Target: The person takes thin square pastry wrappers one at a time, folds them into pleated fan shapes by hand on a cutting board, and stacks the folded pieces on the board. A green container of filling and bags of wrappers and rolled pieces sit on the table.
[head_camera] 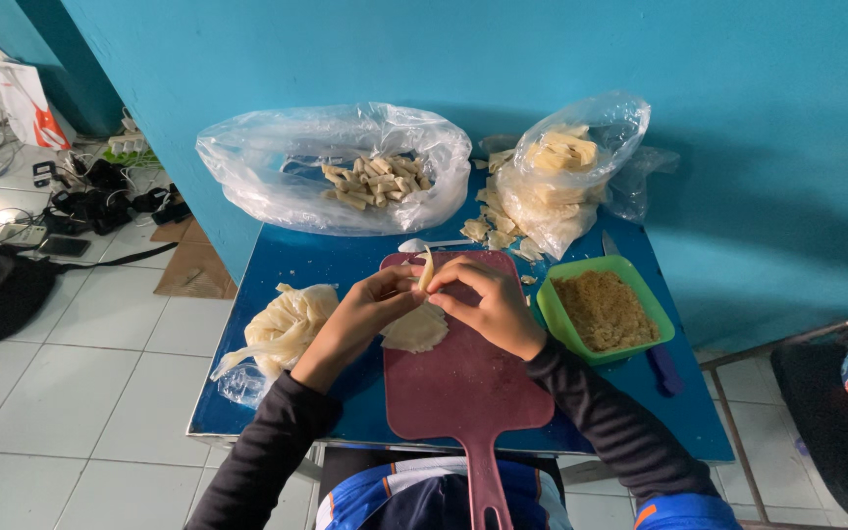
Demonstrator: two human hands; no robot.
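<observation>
We note the thin pale wrapper strip (426, 269) pinched by fingers of left hand (370, 306) and right hand (488, 302), above the maroon plastic cutting board (463, 383). Risk: dough tears or unrolls if the pinch slackens.

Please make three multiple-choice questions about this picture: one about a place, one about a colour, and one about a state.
1. Where does the green square plastic bowl of crumbly filling stand?
A. right of the board
B. on the floor
C. inside a bag

2. What colour is the plastic cutting board with a handle?
A. white
B. dark red
C. yellow

3. What are the left hand and the right hand doing?
A. resting flat on the table
B. holding a knife
C. pinching a thin pale dough wrapper together

Answers: 1 A, it sits on the blue table beside the board's right edge. 2 B, its surface is dark red. 3 C, the fingers of both meet on the wrapper above the board.
</observation>
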